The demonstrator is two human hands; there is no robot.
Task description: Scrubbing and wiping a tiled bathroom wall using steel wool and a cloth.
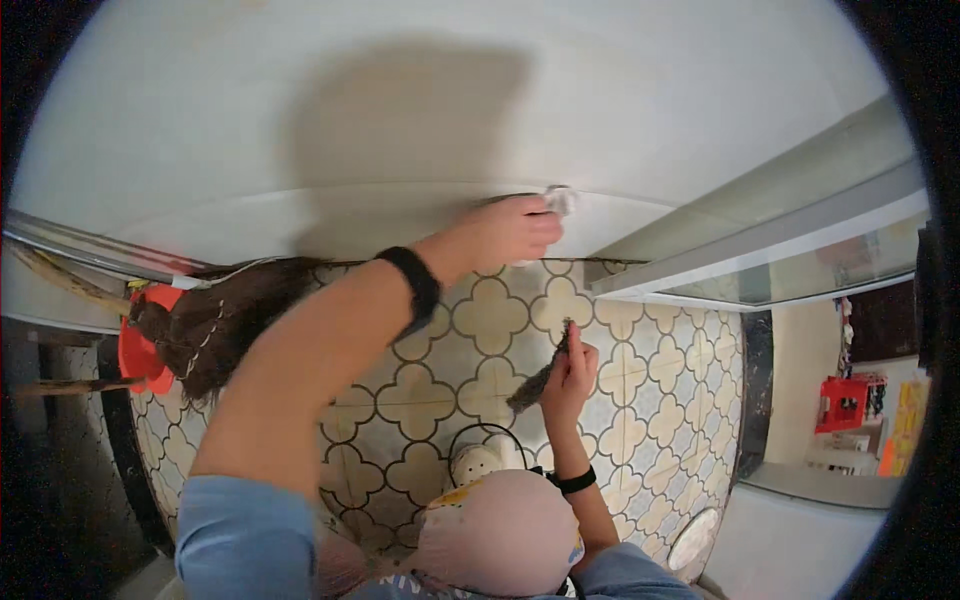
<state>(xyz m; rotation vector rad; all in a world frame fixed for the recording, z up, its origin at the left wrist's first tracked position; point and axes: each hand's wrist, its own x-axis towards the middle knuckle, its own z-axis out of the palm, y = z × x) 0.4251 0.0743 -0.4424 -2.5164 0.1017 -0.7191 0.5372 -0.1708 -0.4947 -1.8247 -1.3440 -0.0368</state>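
Note:
My left hand (505, 232) reaches forward to the foot of a white wall (400, 120) and presses a small white cloth or pad (560, 198) against it. That arm wears a blue sleeve and a black wristband. My right hand (572, 372) is held lower, over the patterned floor tiles (480, 320). It grips a dark, narrow brush-like tool (540, 378) that points down and to the left. A black band sits on that wrist too. A rounded pinkish shape (500, 530), likely my knee under cloth, fills the bottom centre.
A dark-bristled broom (215, 320) lies on the left beside a red dustpan (140, 350). A white round object (476, 462) with a black wire loop sits on the tiles. A metal-framed glass panel (780, 250) runs along the right, with red crates (845, 400) beyond.

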